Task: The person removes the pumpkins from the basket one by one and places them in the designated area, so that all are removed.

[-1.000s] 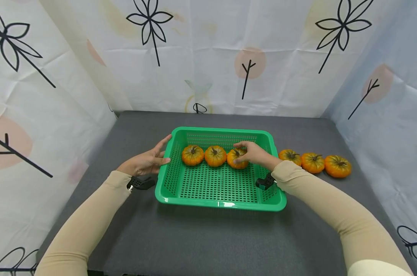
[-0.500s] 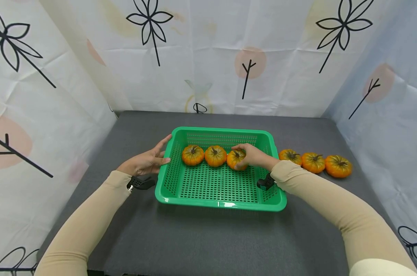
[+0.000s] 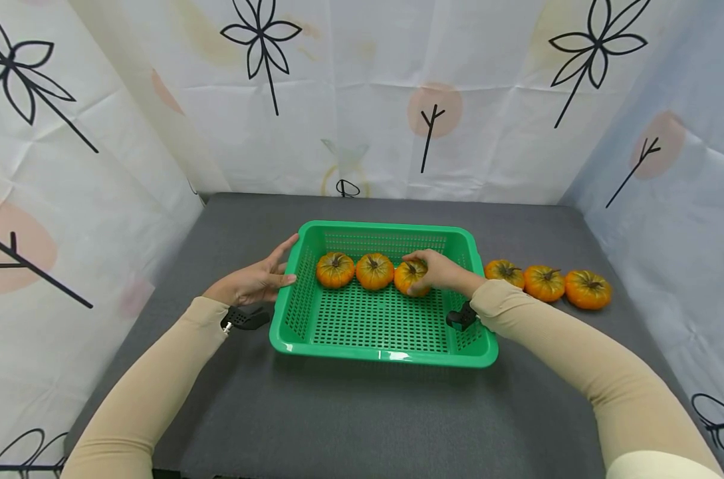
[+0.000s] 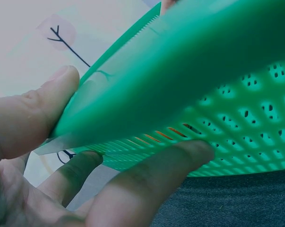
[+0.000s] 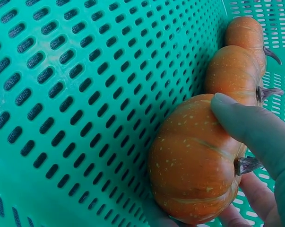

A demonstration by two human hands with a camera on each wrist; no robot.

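The basket (image 3: 379,356), probably light and flexible, has its left rim (image 3: 280,316) pinched by the left hand (image 3: 254,279), and inside it the right hand (image 3: 444,270) grips the row's right-end pumpkin (image 5: 194,158), which I judge firm, smooth, best held round its sides.

A green basket (image 3: 346,352) is positioned on a gray table (image 3: 362,419). The left hand (image 3: 256,278) holds the basket's left rim. Inside, three orange pumpkins (image 3: 374,273) form a row; the right hand (image 3: 442,271) grips the rightmost unit. Three outer pumpkins (image 3: 544,284) sit in line on the table, right of the basket. Printed white cloth (image 3: 362,66) borders the rear and both sides.
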